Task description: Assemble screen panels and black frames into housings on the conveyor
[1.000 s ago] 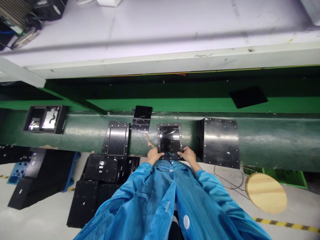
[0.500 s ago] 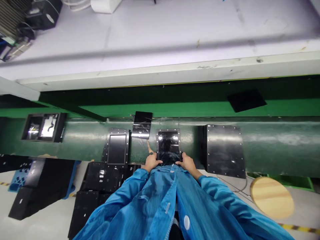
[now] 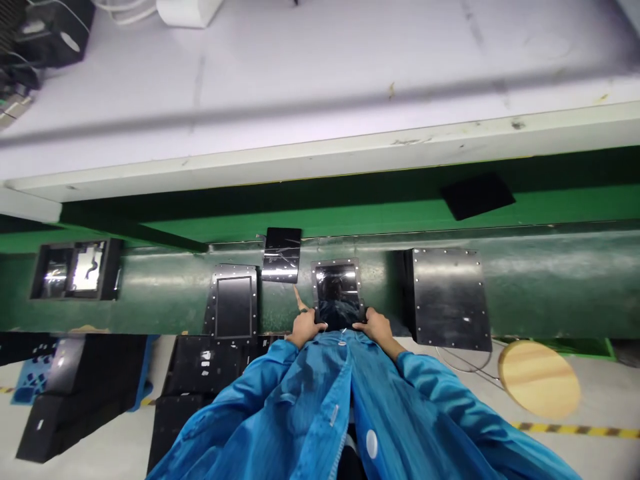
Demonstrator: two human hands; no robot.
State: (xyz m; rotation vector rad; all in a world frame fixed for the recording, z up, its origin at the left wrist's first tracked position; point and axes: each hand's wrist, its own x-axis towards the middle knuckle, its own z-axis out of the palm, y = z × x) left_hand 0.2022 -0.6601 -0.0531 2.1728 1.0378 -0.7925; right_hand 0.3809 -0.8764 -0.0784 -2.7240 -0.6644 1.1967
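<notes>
A black framed box with a glossy dark panel [image 3: 338,288] sits on the green bench, close against my blue coat. My left hand [image 3: 305,325] grips its lower left corner, thumb on top and index finger stretched along the bench. At the lower right corner my right hand [image 3: 375,325] holds the same box, thumb over the edge. The undersides of both hands are hidden. Just up and left of the box lies a loose glossy black plate [image 3: 282,255].
Left of me stands a black box with a framed lid [image 3: 233,303]; farther left is an open black case [image 3: 77,269]. A large black box [image 3: 450,299] stands right. A white shelf [image 3: 320,157] overhangs the bench. A round wooden stool [image 3: 539,379] is at lower right.
The view has shifted and tilted slightly. Both hands remain at the box's lower corners, and the box has not visibly moved on the bench.
</notes>
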